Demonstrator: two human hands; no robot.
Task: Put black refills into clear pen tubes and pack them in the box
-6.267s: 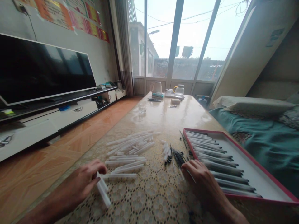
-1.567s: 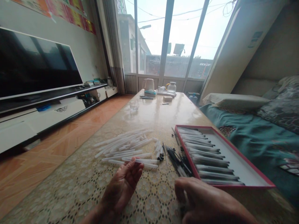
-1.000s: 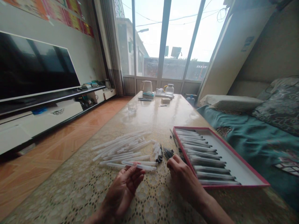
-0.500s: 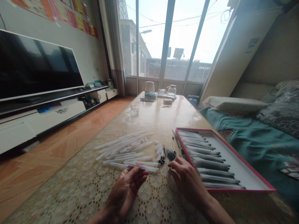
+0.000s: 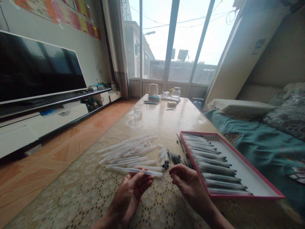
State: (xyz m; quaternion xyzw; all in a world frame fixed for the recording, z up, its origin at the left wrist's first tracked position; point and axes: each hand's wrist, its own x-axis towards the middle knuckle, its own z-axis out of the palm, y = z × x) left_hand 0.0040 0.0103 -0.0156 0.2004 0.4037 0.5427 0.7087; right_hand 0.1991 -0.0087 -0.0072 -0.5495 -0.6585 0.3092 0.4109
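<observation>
My left hand (image 5: 133, 190) is closed, its thumb and fingers gripping a translucent white pen barrel (image 5: 152, 172) whose free end points right. Just beyond it lies a loose pile of similar white barrels (image 5: 130, 151). Short white pieces (image 5: 162, 153) and small black caps (image 5: 165, 164) sit to the right of that pile. My right hand (image 5: 187, 179) is pinched close to the barrel's right end; what is between its fingertips is too small or hidden to name. Thin dark pen refills (image 5: 176, 158) lie in a bunch right behind its fingers.
A pink-rimmed tray (image 5: 246, 168) stands on the right, holding rows of dark-filled pens (image 5: 214, 162). A drinking glass (image 5: 137, 111), a kettle (image 5: 152, 91) and a glass jug (image 5: 176, 92) stand farther up the patterned table (image 5: 164, 122). A sofa (image 5: 235, 132) runs along the right.
My right hand has drawn back from the refill bunch toward the left, its fingertips now pinched near the barrel's end. My left hand has barely moved and keeps the barrel.
</observation>
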